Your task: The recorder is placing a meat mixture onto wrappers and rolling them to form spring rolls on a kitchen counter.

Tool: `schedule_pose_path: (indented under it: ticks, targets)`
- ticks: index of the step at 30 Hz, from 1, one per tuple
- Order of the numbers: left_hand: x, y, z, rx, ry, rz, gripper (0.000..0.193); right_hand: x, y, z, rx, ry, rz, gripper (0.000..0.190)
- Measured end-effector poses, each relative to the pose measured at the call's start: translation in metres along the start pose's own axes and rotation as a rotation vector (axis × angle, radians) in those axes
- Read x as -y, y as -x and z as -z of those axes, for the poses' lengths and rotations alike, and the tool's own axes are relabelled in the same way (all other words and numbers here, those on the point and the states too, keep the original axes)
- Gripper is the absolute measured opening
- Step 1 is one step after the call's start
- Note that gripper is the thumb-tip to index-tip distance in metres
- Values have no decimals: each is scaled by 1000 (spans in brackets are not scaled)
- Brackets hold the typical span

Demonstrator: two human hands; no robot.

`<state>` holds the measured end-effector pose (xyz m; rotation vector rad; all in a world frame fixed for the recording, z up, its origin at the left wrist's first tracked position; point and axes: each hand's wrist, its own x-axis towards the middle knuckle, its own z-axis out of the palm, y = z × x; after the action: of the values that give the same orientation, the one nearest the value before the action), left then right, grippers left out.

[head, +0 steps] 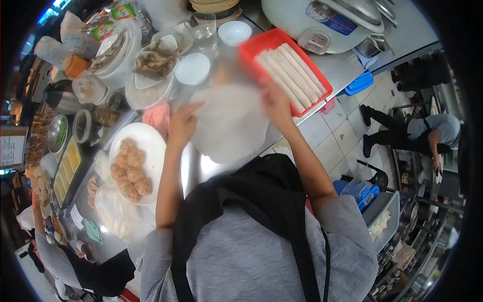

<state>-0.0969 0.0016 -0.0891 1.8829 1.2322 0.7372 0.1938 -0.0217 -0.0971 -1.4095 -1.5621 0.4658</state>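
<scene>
A thin round white wrapper sheet [230, 124], probably a spring roll wrapper, spreads in front of me. My left hand [183, 122] is at its left edge, index finger extended over the sheet and thumb a little apart. At the opposite edge is my right hand [277, 104], blurred, its fingers beside a red plastic tray [328, 90]. Whether either hand pinches the sheet is unclear. Several long white rolls [292, 75] lie side by side in the tray. Left of my left forearm, a white oval plate [156, 151] carries several balls of pinkish filling [134, 173].
Behind the sheet stand a glass of clear liquid [205, 39], white bowls [234, 33] and containers of dried fish [154, 66]. A rice cooker [324, 22] sits beyond the tray. A pink cloth [157, 117] touches the plate area. Co-workers [426, 132] are at right and lower left.
</scene>
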Motion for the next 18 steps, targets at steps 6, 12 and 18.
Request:
schedule_pose_path:
  ticks: [6, 12, 18]
  targets:
    - [10, 60, -14, -118, -246, 286, 53, -9, -36, -18, 185, 30, -130, 54]
    - [-17, 57, -10, -168, -72, 404, 61, -21, -20, -28, 406, 269, -157, 24]
    - [-48, 53, 2, -251, 87, 235, 69, 4, -35, -17, 328, -313, -378, 22]
